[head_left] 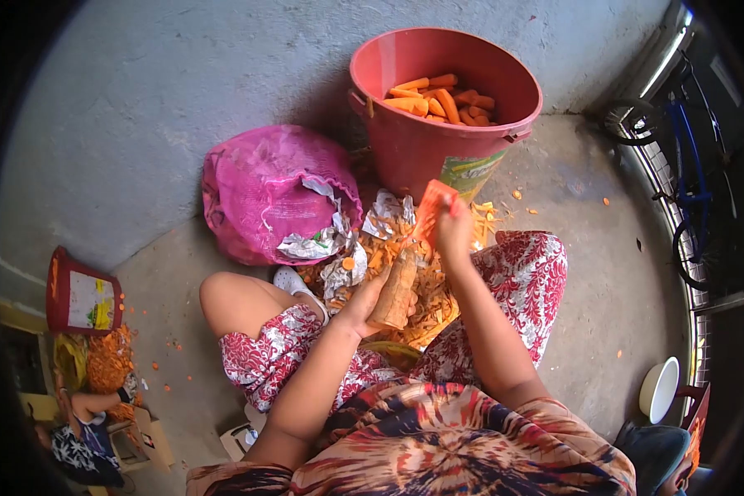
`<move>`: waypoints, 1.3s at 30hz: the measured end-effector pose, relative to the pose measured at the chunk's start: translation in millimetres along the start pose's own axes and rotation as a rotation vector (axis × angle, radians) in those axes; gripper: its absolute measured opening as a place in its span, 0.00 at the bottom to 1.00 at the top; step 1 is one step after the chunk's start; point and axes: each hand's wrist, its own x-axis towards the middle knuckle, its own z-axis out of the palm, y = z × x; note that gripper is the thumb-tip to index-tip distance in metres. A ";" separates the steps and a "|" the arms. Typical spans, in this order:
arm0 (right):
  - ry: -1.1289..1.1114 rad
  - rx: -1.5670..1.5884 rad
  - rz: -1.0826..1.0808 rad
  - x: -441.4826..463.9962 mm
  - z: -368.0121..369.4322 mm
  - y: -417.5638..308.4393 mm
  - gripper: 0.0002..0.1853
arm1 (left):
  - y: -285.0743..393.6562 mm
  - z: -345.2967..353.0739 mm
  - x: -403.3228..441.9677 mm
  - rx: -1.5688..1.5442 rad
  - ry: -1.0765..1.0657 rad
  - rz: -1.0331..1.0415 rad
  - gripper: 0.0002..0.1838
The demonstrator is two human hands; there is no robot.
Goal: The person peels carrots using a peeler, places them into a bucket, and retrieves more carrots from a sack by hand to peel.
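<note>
My left hand (364, 307) is closed around the lower end of a thick, brownish unpeeled carrot (397, 291), which points up and away from me. In my right hand (455, 231) is a flat orange-red peeler (428, 217), gripped just above the carrot's far end. Its blade side is blurred, so I cannot tell whether it touches the carrot. Beneath both hands lies a heap of orange peelings (434, 307), mixed with crumpled printed paper (339, 273) between my folded legs.
A big red bucket (438, 153) with peeled carrots (446, 103) stands by the wall, beside a pink mesh sack (264, 194). Another person (87, 426) sits at lower left near a smaller red bucket (83, 298). A white basin (660, 390) and a blue bicycle (690, 182) are at right.
</note>
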 end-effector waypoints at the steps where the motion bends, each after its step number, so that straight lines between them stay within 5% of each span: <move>1: 0.236 -0.128 -0.175 8.2 -2.1 -3.5 0.06 | -2.1 1.1 -1.2 -0.018 0.008 -0.014 0.20; 2: 0.327 -0.258 -0.158 21.1 -2.7 17.6 0.08 | -4.2 1.6 -2.1 -0.033 0.015 -0.031 0.21; 3: 0.284 -0.009 0.050 30.5 -5.6 19.6 0.10 | -6.3 0.2 -2.5 -0.039 0.011 -0.020 0.21; 8: 0.042 0.189 -0.027 -2.4 1.7 -13.4 0.15 | -3.9 -14.6 2.1 -0.100 0.151 0.084 0.22; 11: -0.217 0.485 0.109 -42.8 1.7 -44.0 0.05 | 2.8 -8.1 6.4 -0.066 0.177 0.090 0.22; 15: -0.354 0.247 0.047 -63.3 0.2 -51.2 0.04 | 2.1 0.9 10.6 -0.082 0.225 0.179 0.19; 25: -0.356 0.189 -0.068 -66.6 9.0 -40.9 0.03 | -0.7 -3.9 11.1 -0.136 0.254 0.200 0.16; 28: -0.145 -0.024 -0.308 -50.7 13.1 -14.3 0.03 | -0.9 -6.2 2.6 0.044 0.116 0.063 0.19; 32: 0.334 -0.110 -0.114 25.4 -7.2 14.2 0.05 | -20.5 -1.3 -3.5 0.083 0.020 -0.068 0.24; 36: 0.128 -0.011 -0.029 21.2 -6.5 27.1 0.10 | -15.4 -9.2 4.4 -0.073 0.119 0.006 0.22; 39: -0.149 0.404 0.072 -31.4 -2.0 -25.6 0.06 | -1.1 -29.2 3.6 -0.123 0.054 0.044 0.20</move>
